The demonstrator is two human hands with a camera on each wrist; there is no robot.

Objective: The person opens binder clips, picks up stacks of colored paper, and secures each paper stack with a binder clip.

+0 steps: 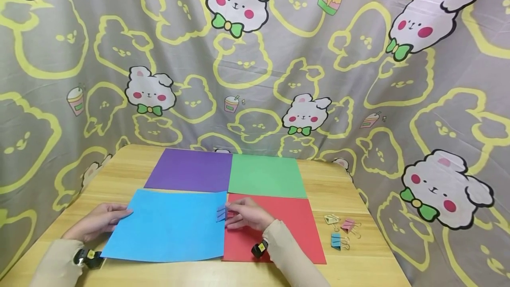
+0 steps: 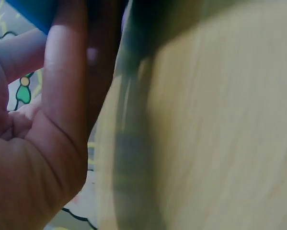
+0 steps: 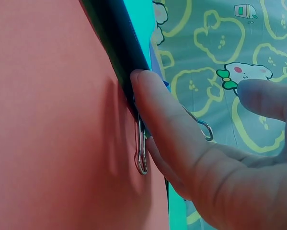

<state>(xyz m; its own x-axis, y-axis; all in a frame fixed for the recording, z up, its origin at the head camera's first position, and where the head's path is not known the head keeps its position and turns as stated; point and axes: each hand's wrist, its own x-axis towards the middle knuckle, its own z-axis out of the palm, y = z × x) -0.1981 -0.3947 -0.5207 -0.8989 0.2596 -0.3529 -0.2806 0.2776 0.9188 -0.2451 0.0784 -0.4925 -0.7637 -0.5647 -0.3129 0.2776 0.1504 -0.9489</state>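
A blue sheet point(image 1: 171, 225) is held slightly raised above the table, and its near edge bows a little. My left hand point(image 1: 95, 221) pinches its left edge, thumb on top; in the left wrist view only a blue corner point(image 2: 38, 12) shows beyond the fingers. On the sheet's right edge sits a purple-blue binder clip point(image 1: 221, 213), its wire handles point(image 3: 141, 160) spread apart in the right wrist view. My right hand point(image 1: 251, 215) is at this clip: one straight finger touches it while the thumb stands off to the side. Beneath lies a red sheet point(image 1: 287, 229).
Behind the blue sheet a purple sheet point(image 1: 189, 169) lies beside a green sheet point(image 1: 266, 174). Right of the red sheet are a pale yellow binder clip point(image 1: 331, 219), a pink one point(image 1: 348, 225) and a blue one point(image 1: 336, 241). A patterned curtain point(image 1: 255, 65) surrounds the wooden table point(image 1: 358, 269).
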